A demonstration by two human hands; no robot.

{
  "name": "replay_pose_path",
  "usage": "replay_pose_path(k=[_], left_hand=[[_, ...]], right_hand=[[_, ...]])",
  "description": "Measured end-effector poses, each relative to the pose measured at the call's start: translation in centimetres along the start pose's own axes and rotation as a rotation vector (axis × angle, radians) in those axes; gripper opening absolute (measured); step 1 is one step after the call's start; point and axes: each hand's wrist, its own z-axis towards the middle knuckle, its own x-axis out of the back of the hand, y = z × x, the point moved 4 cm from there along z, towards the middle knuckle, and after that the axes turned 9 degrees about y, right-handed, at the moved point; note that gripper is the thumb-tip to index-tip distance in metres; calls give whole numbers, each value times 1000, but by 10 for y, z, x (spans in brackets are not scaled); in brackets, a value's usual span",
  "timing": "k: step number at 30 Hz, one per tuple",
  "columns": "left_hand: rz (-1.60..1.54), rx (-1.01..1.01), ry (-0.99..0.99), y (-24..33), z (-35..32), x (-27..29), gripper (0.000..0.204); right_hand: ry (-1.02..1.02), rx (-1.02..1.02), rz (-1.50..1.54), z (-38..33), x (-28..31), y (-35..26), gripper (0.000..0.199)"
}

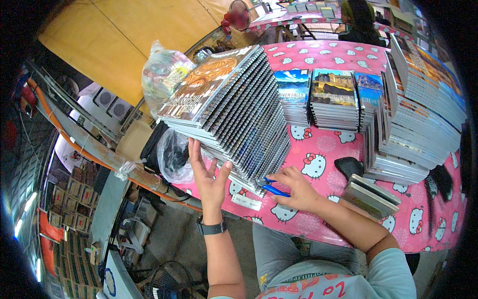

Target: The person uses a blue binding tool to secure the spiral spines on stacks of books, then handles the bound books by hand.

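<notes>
A tall stack of spiral-bound notebooks stands before me, wire coils facing right, the top cover brown and orange. My left hand, with a dark watch on its wrist, has its fingers stretched out against the lower near side of the stack. In my right hand is a pair of blue-handled cutting pliers. Their jaws are at the coil end of a notebook near the bottom of the stack; whether they bite the wire is too small to tell. A white paper slip lies just below.
More notebooks with picture covers stand behind, and long piles fill the right side. Smaller books and a black object lie nearer. Plastic bags hang at the left edge of the pink tablecloth. A person sits beyond.
</notes>
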Motion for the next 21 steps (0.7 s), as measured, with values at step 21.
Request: replay_pose_path(k=[21], left_hand=[[0,-3,-14,1,0,-7,84]], right_hand=[[21,109,-185,-9,3,12,51]])
